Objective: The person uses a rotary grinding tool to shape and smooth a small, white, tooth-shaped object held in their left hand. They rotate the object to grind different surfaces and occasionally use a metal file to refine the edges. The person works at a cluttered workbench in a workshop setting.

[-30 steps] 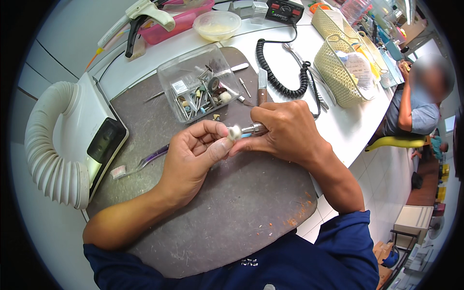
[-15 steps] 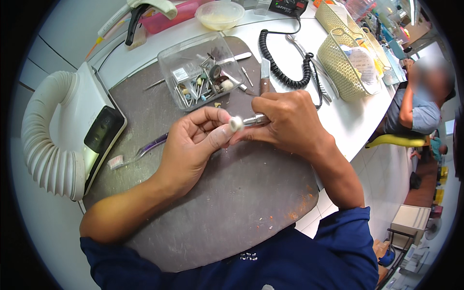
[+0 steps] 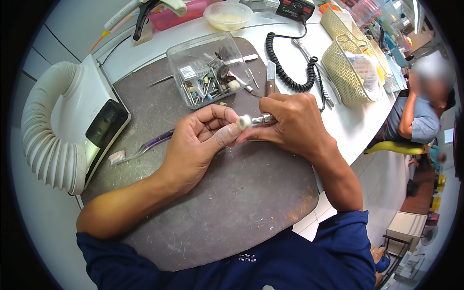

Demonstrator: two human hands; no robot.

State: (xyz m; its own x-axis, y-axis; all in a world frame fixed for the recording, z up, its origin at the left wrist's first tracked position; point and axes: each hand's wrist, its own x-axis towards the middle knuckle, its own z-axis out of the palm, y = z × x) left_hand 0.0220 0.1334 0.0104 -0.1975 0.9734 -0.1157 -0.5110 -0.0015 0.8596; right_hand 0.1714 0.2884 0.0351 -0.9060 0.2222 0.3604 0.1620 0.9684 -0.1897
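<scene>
My right hand (image 3: 292, 123) grips a metal rotary handpiece (image 3: 263, 119) whose tip carries a small white felt wheel (image 3: 244, 122). My left hand (image 3: 200, 142) is curled beside it, thumb and forefinger pinched around a small piece right against the white wheel; the piece itself is hidden by the fingers. Both hands hover over a dark grey work mat (image 3: 232, 203). A black coiled cord (image 3: 285, 67) runs from behind my right hand to a control box (image 3: 295, 8) at the back.
A clear plastic tray (image 3: 210, 70) with several burs and tools stands behind the hands. A purple toothbrush (image 3: 140, 150) lies left. A white suction unit with ribbed hose (image 3: 63, 130) sits far left. Woven baskets (image 3: 350, 63) stand right; a seated person (image 3: 425, 106) is beyond.
The hands have stayed together at the same spot on the mat; the left fingers have shifted slightly around the white wheel. The view has tilted a little.
</scene>
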